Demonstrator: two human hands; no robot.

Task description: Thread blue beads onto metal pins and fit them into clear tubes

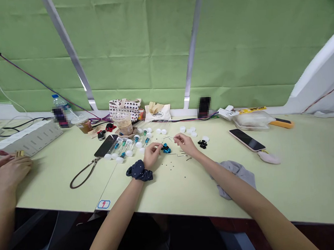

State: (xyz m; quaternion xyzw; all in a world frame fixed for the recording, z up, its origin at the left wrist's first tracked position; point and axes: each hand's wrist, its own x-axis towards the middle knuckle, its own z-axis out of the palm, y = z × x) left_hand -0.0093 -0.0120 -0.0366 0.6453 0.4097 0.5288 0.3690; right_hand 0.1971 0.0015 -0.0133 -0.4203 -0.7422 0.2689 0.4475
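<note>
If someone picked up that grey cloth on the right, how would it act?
The grey cloth would probably hang floppy, since it lies in loose, soft folds. It looks too crumpled and flat to roll. Pulled now, it might drag, as the right forearm crosses over it.

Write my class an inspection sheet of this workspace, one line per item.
Surface: pale table, seam and numbered label visible.
Work things: blue parts, black parts, capped tubes, white caps.
Clutter: left phone, right phone, drink cup, grey cloth.
Hands: left hand beside blue parts; right hand pinches a thin piece.
Cables: purple cables toward the back.
Surroundings: green backdrop; another person's hands far left.
</note>
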